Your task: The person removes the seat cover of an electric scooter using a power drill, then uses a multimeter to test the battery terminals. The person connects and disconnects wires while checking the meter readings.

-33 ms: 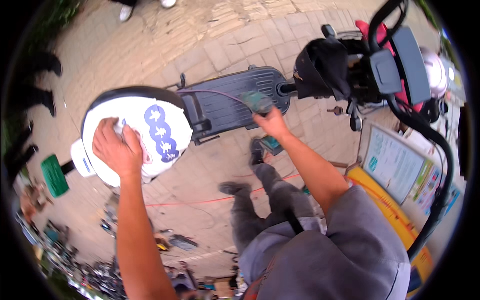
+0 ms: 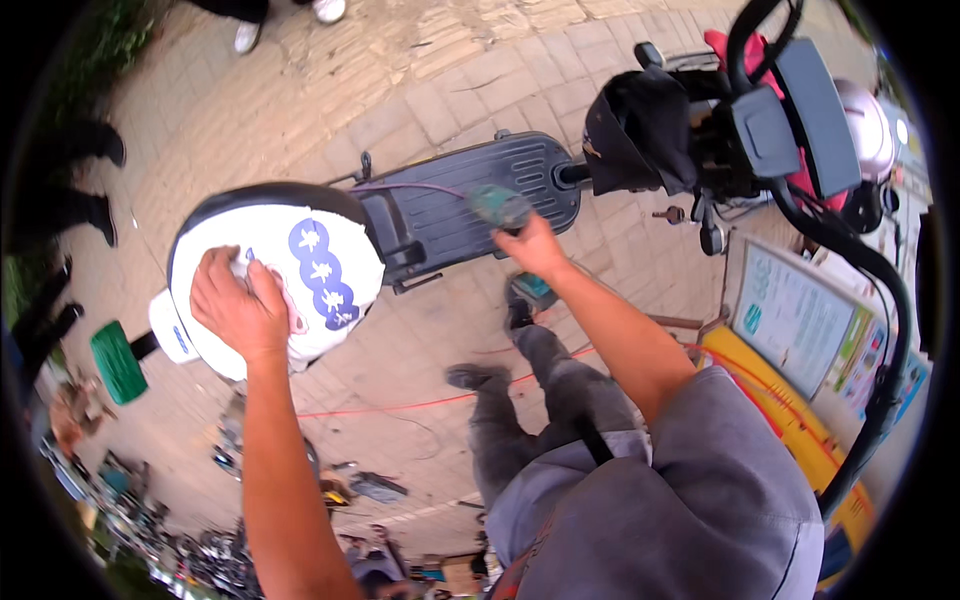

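An electric scooter stands across my view, with a white printed cover point(image 2: 343, 250) over its round seat. Resting on that cover, my left hand point(image 2: 240, 305) has its fingers and thumb apart and holds nothing I can see. My right hand point(image 2: 530, 247) is closed around a teal power drill point(image 2: 500, 207), somewhat blurred, above the grey footboard point(image 2: 440, 225). A teal block point(image 2: 535, 290), apparently the drill's base, shows below the hand. From the seat's edge a thin purple line point(image 2: 410, 185) runs to the drill; its kind is unclear.
The handlebar section carries a dark bag point(image 2: 635, 135); a key point(image 2: 668, 215) hangs near it. A sign board point(image 2: 790, 305) stands at right. Orange cord point(image 2: 400, 405) crosses the paving. Many metal parts point(image 2: 210, 550) lie lower left. Other people's feet point(image 2: 247, 37) show at the edges.
My right hand and the drill have shifted slightly left over the footboard. My left hand stays on the seat cover, while the whole view has moved a little.
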`<state>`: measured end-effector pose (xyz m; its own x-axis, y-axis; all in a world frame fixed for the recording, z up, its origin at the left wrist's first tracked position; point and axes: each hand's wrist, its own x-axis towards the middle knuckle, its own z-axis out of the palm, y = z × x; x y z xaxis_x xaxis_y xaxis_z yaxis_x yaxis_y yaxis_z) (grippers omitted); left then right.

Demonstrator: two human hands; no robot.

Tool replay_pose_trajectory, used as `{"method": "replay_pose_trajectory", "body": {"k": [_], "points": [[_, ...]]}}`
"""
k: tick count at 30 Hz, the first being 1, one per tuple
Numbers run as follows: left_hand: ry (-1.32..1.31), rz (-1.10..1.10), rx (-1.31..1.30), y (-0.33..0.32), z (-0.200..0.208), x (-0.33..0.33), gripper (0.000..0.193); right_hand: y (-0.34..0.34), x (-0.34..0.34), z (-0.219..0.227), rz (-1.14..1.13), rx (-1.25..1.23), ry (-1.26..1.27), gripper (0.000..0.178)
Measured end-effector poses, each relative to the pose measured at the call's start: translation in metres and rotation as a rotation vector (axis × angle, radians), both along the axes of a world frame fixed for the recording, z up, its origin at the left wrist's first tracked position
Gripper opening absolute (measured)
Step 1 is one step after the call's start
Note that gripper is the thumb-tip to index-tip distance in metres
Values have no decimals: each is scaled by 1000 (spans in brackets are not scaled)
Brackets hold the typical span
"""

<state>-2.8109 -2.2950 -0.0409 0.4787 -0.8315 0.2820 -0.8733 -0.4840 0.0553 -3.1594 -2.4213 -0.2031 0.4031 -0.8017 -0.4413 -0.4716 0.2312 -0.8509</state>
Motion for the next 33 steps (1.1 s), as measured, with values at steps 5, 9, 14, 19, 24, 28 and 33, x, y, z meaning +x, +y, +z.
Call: {"method": "replay_pose_trajectory", "body": {"k": [5, 9, 14, 19, 24, 28, 33], "points": [[22, -20, 9, -12, 0, -4, 31, -7, 70, -2, -11, 201, 23, 49], [13, -40, -2, -10, 1, -1, 32, -9, 115, -46, -74, 245, -42, 48], [10, -49, -17, -10, -2, 1, 32, -12, 142, -71, -76, 340, 22, 50], [11, -48, -14, -9, -1, 0, 32, -13, 144, -65, -96, 366, 36, 51], [3, -39, -7, -9, -1, 0, 32, -19, 146, -65, -106, 458, 42, 50], [-12, -39, 17, -11, 2, -2, 32, -18, 146, -85, -47, 258, 40, 52], [-22, -48, 11, -10, 2, -2, 32, -25, 147, -71, 95, 131, 107, 55]]}}
